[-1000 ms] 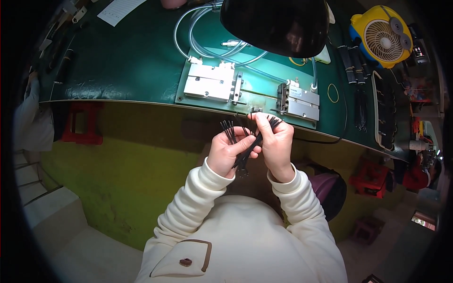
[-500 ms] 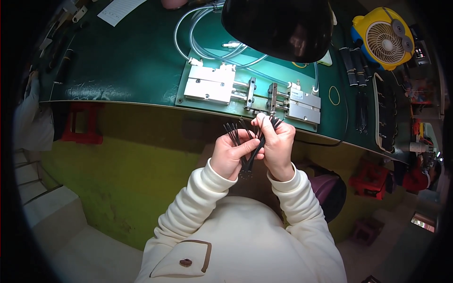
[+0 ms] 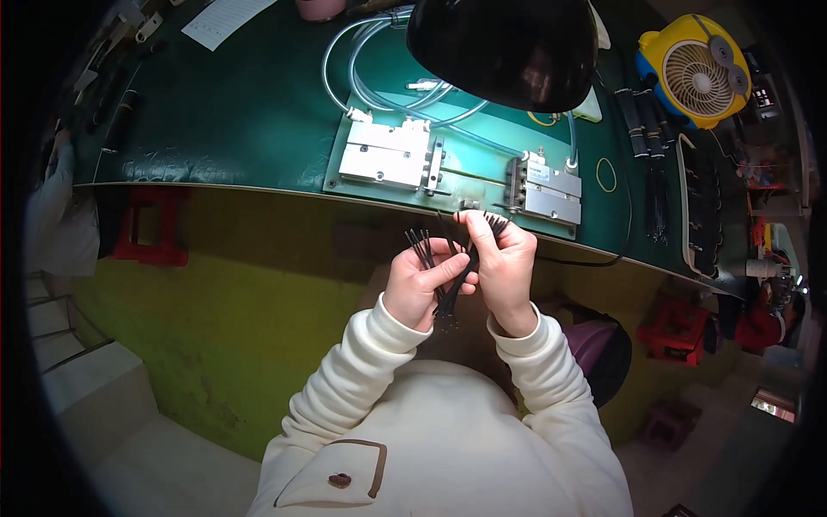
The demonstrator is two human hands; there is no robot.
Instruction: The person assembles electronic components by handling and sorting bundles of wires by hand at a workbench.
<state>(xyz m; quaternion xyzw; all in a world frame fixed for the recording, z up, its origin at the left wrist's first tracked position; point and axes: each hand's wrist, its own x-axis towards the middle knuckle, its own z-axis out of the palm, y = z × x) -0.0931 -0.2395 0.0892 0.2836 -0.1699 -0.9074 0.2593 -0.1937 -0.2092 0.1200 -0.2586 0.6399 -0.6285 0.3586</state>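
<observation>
Both hands are together just off the table's front edge. My left hand [image 3: 412, 289] is closed around a bundle of thin black cords [image 3: 446, 303], whose ends fan out above and below the fingers. My right hand [image 3: 506, 269] is closed on more of the same cords, with thumb and fingertips pinched near the front of a metal fixture. What exactly those fingertips pinch is too small to make out. The fixture has a silver left block [image 3: 383, 155] and a silver right block [image 3: 551, 191], their facing jaws drawn apart.
Clear air hoses [image 3: 351, 69] run behind the fixture on the green table [image 3: 224, 129]. A black lamp shade [image 3: 504, 52] hangs over it. To the right are a yellow fan [image 3: 699, 79], black cord bundles [image 3: 657, 202] and a tray [image 3: 687, 207]. Red stools [image 3: 152, 228] stand below.
The fixture's two jaws have moved apart, each back toward its own block. My right hand has shifted slightly left, while my left hand stays nearly in place with the cords.
</observation>
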